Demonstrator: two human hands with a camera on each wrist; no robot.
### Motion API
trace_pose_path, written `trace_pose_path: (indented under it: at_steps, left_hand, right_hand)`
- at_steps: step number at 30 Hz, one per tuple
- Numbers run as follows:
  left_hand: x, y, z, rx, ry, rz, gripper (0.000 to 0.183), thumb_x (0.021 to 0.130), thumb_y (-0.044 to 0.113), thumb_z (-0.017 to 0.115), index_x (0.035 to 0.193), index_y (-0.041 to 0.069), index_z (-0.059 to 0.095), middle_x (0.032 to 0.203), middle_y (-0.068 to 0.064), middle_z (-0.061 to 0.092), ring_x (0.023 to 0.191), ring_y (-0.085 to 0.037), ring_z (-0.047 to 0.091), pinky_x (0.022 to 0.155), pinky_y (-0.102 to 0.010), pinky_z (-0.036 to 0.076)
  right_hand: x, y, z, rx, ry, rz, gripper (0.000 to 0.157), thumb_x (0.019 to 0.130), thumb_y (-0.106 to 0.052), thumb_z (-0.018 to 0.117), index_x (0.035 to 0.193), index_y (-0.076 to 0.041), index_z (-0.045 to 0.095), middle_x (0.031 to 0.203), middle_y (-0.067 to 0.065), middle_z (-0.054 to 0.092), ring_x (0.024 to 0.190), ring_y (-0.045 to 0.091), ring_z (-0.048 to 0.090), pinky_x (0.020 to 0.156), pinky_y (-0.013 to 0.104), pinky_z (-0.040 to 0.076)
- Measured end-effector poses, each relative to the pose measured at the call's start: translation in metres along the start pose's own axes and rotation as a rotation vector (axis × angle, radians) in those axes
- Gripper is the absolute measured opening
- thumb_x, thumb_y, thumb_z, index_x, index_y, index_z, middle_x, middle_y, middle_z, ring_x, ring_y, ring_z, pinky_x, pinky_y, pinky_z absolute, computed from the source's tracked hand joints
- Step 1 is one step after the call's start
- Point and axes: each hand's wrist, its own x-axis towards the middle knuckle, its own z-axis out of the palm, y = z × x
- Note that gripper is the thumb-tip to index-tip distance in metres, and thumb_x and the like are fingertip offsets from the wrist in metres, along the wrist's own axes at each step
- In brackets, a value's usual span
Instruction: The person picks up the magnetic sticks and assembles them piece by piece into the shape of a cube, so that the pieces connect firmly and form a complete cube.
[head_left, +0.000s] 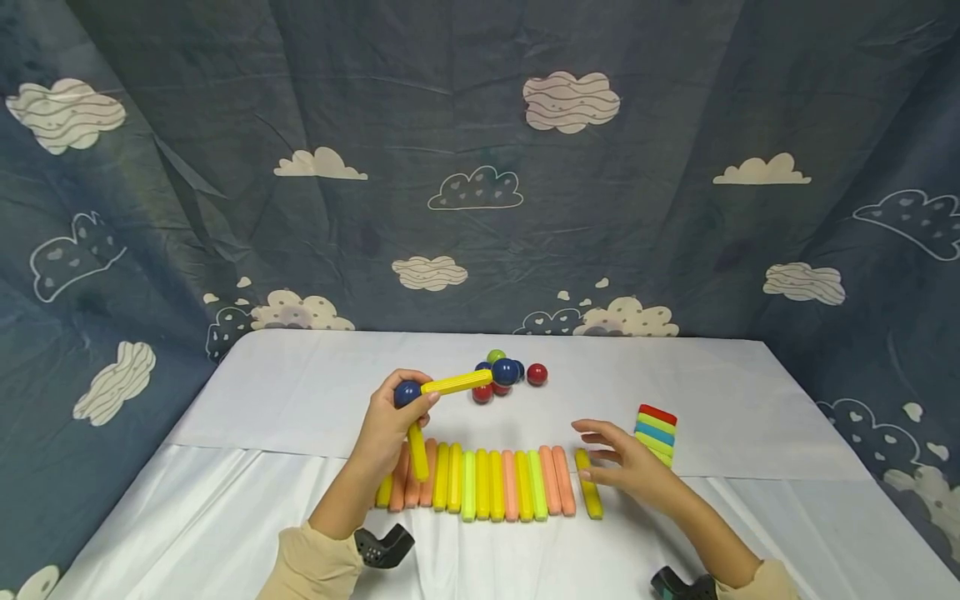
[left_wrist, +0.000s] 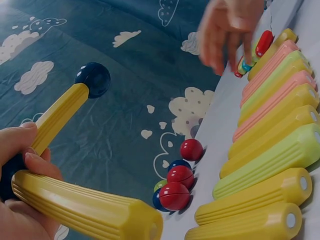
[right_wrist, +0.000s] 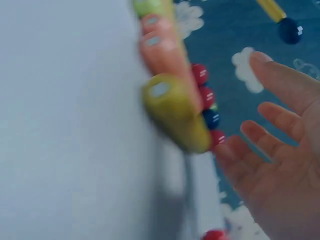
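Observation:
In the head view my left hand grips a joined piece by the dark blue ball at its corner. One yellow magnetic rod runs from that ball to a second blue ball; another yellow rod points downward. My right hand, fingers spread and loosely bent, is beside the single yellow rod at the right end of a row. In the right wrist view its palm shows with nothing held. Silver discs show on the rod ends in the left wrist view.
Yellow, green and orange-pink rods lie side by side across the white table. Behind them sit several red, blue and green balls. A small stack of red, green and blue pieces lies beyond my right hand. A cloud-printed curtain hangs behind.

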Motion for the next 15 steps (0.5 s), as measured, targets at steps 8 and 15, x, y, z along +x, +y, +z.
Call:
trace_pose_path:
  at_steps: [8, 15]
  left_hand:
    - [0.000, 0.001, -0.001, -0.015, -0.001, -0.007, 0.029, 0.081, 0.010, 0.067, 0.104, 0.002, 0.051, 0.088, -0.015, 0.048, 0.058, -0.015, 0.044, 0.055, -0.019, 0.043]
    - [-0.001, 0.002, -0.001, -0.017, 0.002, -0.007, 0.028, 0.081, 0.010, 0.067, 0.104, 0.002, 0.051, 0.088, -0.015, 0.048, 0.058, -0.016, 0.044, 0.055, -0.019, 0.043]
  right_hand:
    - [-0.005, 0.015, 0.010, -0.198, -0.026, 0.111, 0.069, 0.069, -0.028, 0.078, 0.128, -0.009, 0.047, 0.125, 0.012, 0.046, 0.101, 0.024, 0.049, 0.087, 0.036, 0.044]
    - [-0.002, 0.004, 0.013, -0.242, -0.014, 0.187, 0.061, 0.068, -0.021, 0.079, 0.120, -0.007, 0.052, 0.102, 0.008, 0.047, 0.074, 0.017, 0.043, 0.057, 0.023, 0.042]
